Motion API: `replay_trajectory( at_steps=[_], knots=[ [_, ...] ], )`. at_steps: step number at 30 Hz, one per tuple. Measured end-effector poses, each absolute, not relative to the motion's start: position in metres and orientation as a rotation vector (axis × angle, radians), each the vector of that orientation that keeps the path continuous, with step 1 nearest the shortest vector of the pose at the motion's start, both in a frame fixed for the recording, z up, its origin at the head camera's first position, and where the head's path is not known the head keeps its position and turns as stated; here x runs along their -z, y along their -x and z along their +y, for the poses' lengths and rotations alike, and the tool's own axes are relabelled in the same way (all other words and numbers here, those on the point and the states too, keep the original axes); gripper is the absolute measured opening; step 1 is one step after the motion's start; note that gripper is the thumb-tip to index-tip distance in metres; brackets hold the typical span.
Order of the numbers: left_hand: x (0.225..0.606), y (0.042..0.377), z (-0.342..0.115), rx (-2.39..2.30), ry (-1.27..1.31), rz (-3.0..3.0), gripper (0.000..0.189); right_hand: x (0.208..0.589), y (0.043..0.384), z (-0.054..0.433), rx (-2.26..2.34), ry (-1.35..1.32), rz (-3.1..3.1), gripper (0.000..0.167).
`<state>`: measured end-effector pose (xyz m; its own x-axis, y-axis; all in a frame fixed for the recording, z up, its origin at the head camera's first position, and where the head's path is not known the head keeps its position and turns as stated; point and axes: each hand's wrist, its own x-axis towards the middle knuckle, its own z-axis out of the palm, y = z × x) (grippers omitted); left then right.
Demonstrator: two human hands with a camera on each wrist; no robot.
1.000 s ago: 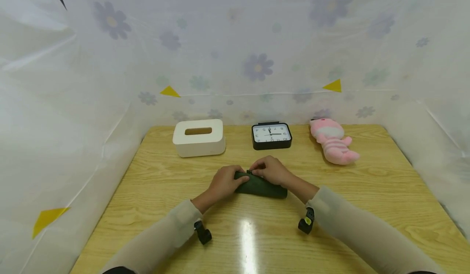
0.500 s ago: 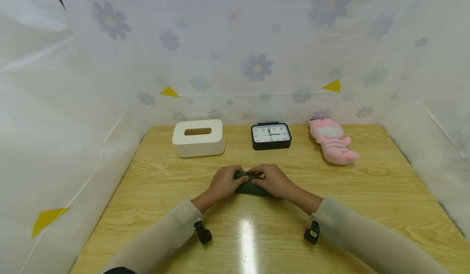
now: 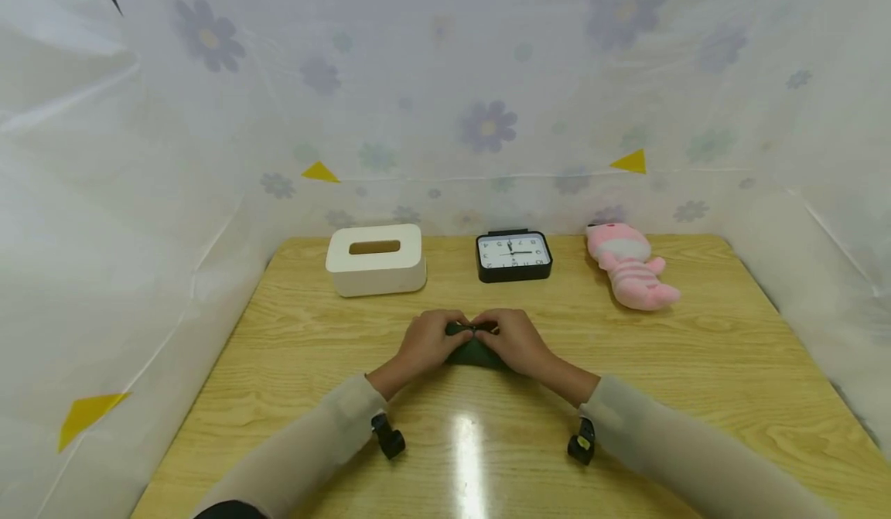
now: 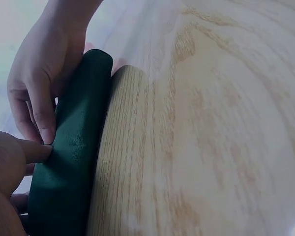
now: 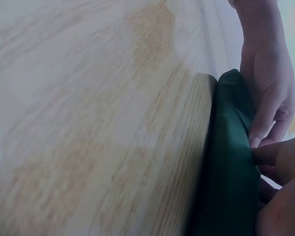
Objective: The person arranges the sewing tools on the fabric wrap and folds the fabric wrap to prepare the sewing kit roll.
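Observation:
A dark green, leather-like pouch (image 3: 476, 354), long with rounded ends, lies on the wooden table in front of the person. The left hand (image 3: 427, 339) grips its left part, thumb on the near face and fingers behind the top edge. From the other side the right hand (image 3: 517, 341) pinches the same top edge. The two thumb tips nearly meet at the middle of the pouch. In the left wrist view, the pouch (image 4: 71, 142) shows a smooth, slightly creased face. Seen from the right wrist, the fingers behind the pouch (image 5: 231, 162) are partly hidden.
Behind the hands stand a white tissue box (image 3: 376, 262), a black-framed clock (image 3: 513, 256) turned upside down, and a pink plush toy (image 3: 629, 268) lying at the right. The wooden table (image 3: 334, 318) ends at flower-printed white sheeting (image 3: 431, 117) at the back and sides.
The right hand has come down from above the top edge onto the pouch, its thumb now on the near face close to the left thumb. The left hand has barely moved.

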<state>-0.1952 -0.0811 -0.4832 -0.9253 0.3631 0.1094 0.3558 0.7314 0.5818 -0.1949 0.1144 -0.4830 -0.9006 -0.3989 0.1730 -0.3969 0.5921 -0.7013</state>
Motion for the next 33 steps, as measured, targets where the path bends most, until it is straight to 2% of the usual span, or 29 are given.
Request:
replay_trajectory(
  at_steps=[8,33],
  knots=[
    [0.486,0.194,-0.079,-0.936,-0.670,2.993,0.010,0.486,0.196,0.111,1.110,0.762,2.885,0.012],
    [0.496,0.191,-0.083,-1.045,-0.783,2.946,0.018,0.493,0.210,0.128,0.908,1.061,2.781,0.020]
  ],
)
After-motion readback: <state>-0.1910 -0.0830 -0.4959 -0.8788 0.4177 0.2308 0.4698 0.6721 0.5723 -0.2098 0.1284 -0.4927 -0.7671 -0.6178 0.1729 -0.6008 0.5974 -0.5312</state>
